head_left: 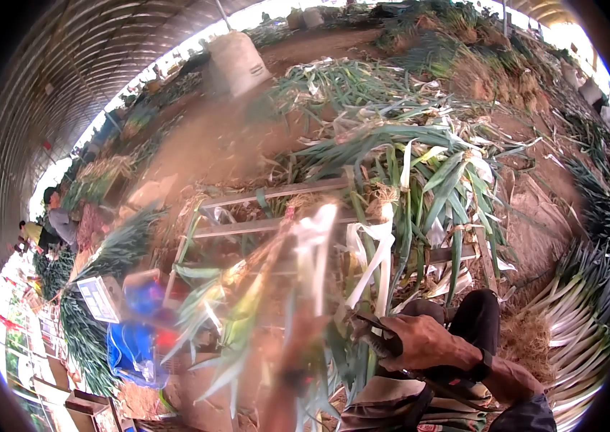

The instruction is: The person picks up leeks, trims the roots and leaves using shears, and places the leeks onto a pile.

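Observation:
My left hand (pixel 301 338) is smeared by motion at the lower middle, its fingers not distinct. Right above it stands a blurred white leek stalk (pixel 317 252), and blurred green leaves surround it. My right hand (pixel 420 342), a dark band at its wrist, is closed around a dark tool (pixel 373 333) whose exact kind I cannot tell. From near that tool a white leek (pixel 385 263) rises, roots upward, with loose pale skin strips beside it. More leeks (pixel 438 176) hang over the right part of a wooden frame (pixel 276 191) in front of me.
A heap of leeks (pixel 571 324) lies on the right, white stalks toward me. At left are a pale box-like device (pixel 98 299) and a blue plastic bag (pixel 132 353). Another person (pixel 61 216) is farther left. A pale sack (pixel 236 63) stands beyond the bare soil.

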Demonstrator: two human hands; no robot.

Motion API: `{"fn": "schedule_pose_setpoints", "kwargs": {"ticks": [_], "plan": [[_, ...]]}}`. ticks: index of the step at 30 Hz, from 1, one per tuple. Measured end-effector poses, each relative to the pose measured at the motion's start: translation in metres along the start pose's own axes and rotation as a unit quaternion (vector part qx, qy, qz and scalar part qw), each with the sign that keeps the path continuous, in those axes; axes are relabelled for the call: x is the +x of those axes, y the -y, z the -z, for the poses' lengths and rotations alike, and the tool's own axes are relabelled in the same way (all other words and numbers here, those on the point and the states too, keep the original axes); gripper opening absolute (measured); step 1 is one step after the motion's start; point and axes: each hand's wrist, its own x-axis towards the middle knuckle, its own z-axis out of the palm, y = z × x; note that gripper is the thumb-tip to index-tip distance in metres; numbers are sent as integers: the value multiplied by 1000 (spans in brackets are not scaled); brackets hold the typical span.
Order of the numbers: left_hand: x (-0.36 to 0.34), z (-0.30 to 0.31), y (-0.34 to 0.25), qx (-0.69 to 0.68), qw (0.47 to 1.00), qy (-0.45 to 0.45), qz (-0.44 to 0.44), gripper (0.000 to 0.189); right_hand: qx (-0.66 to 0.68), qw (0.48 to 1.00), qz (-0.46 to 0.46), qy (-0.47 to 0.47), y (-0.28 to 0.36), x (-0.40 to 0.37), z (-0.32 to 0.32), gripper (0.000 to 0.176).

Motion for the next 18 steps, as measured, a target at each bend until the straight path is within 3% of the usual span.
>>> {"fn": "schedule_pose_setpoints", "kwargs": {"ticks": [1,5,7,8,11,12,13,14,15,17,18], "plan": [[2,-16,8,43,997,-32,-59,52,-3,1000,-5,1,-4,1,-2,75],[20,-62,57,136,972,51,-185,63,-1,1000,1,5,-11,3,-8,70],[4,-65,40,-30,987,81,-138,63,7,1000,3,14,-2,8,-3,64],[-28,-64,-8,-219,970,86,-56,61,6,1000,-4,30,-5,12,-6,62],[-12,-48,-7,-301,950,63,52,42,39,999,17,12,9,17,-3,58],[17,-41,46,-197,979,39,-37,34,40,999,26,6,6,19,-5,57],[21,-19,46,-3,997,3,-79,31,42,999,34,-2,0,18,-9,57],[24,3,44,193,974,-48,-107,29,44,998,41,-11,-4,18,-12,56],[13,48,9,456,880,-107,-80,29,41,998,44,-3,-4,18,-13,55],[30,97,45,302,906,-294,23,32,35,998,47,12,-4,18,-14,54],[26,106,44,338,894,-291,35,33,78,996,37,17,13,19,-9,51]]}}
